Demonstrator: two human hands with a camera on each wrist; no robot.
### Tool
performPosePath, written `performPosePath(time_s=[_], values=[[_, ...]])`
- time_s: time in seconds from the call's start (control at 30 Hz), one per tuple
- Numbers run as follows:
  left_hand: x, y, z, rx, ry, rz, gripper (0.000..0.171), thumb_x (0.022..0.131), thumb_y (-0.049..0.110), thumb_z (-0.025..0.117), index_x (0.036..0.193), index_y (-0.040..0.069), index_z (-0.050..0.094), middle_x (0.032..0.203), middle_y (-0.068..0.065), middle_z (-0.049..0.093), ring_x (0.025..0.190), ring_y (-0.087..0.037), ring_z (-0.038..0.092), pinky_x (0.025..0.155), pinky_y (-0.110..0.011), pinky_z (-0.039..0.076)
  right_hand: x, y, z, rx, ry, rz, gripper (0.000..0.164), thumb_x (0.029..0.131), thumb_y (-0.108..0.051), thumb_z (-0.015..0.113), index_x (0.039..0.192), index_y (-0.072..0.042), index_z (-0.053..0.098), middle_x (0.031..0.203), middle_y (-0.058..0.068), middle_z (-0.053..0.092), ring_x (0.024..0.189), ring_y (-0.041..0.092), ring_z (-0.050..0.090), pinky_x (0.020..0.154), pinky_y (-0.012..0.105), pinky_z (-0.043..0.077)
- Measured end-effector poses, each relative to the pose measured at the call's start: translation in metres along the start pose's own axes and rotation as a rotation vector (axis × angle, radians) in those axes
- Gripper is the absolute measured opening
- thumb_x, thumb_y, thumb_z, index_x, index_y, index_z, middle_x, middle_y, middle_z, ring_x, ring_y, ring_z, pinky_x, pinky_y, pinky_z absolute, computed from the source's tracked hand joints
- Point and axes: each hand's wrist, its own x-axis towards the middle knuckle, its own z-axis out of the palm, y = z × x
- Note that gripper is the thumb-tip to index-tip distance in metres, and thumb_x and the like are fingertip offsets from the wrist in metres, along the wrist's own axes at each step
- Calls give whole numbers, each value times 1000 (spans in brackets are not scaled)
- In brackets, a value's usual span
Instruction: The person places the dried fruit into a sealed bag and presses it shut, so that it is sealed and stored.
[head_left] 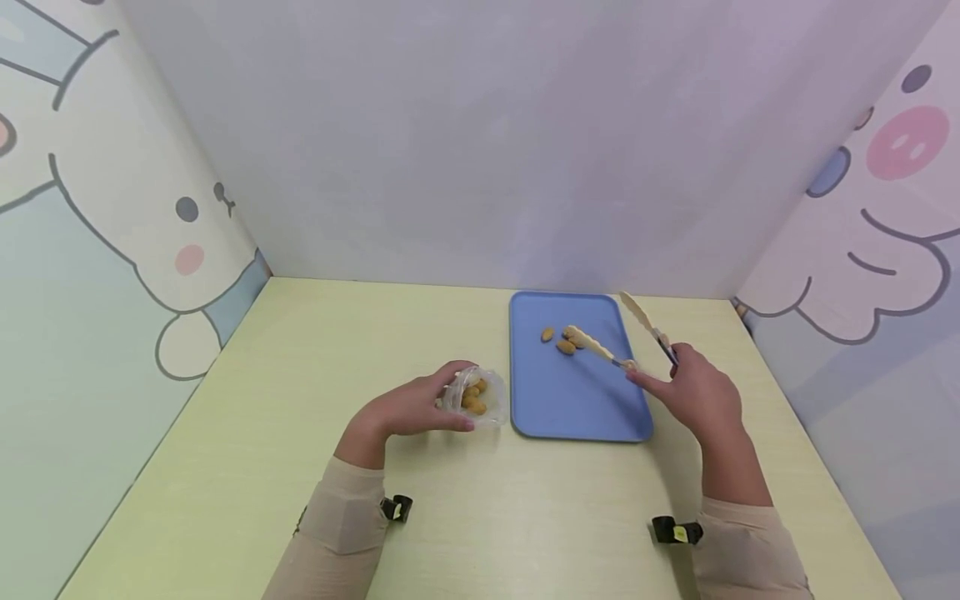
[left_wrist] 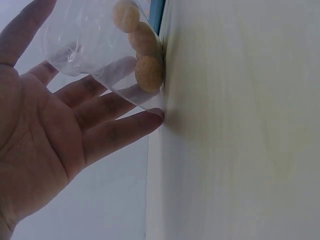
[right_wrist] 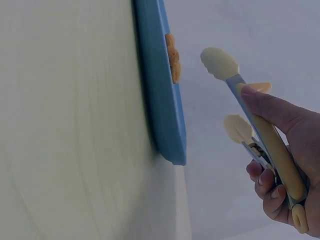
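My left hand (head_left: 412, 406) holds a clear plastic bag (left_wrist: 92, 37) upright on the table, thumb on the near side and fingers on the far side. Inside lie several tan, rounded pieces (head_left: 474, 398) that look like unshelled peanuts. In my right hand (head_left: 701, 392) are tongs (right_wrist: 272, 150) with cream scalloped tips and grey metal arms, their two arms spread wide. One tip reaches over the blue tray (head_left: 562, 408) by a few brown, almond-like nuts (head_left: 566, 347); the other points past its right edge. Nothing shows between the tips.
The tray lies right of the bag on a pale wood-patterned table (head_left: 480, 517). A plain wall (head_left: 480, 150) rises at the back, with cartoon-printed panels (head_left: 112, 208) on both sides. A black wrist camera mount (head_left: 675, 531) sits on each sleeve.
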Motion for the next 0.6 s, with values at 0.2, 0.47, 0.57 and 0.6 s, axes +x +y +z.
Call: performPosePath(time_s=[0.2,0.47,0.57,0.6], values=[[0,0,0,2,-1,0,86,76,60,76,145,51,25,127,3,53,111,-16,52,99,-45,41,1,2,1,-18,-25,18,86,73,-80,62,104,-2,49,83,12,56,63,24,53,48,35,35],[0,0,0,-2,-7,4,87,77,58,76,146,48,26,126,1,54,110,-16,52,98,-44,41,3,5,4,-44,-64,24,98,72,-83,60,118,2,48,88,15,61,68,27,56,49,35,35],[0,0,0,2,-8,3,86,77,58,76,146,48,26,126,1,53,110,-16,52,98,-44,41,3,6,5,-47,-82,23,101,71,-85,58,121,2,48,91,17,63,70,28,57,50,35,36],[0,0,0,4,-8,2,86,77,58,76,146,48,26,126,2,53,110,-16,52,98,-44,41,3,6,5,-48,-84,22,101,70,-85,58,121,2,48,90,17,63,70,28,57,50,35,36]])
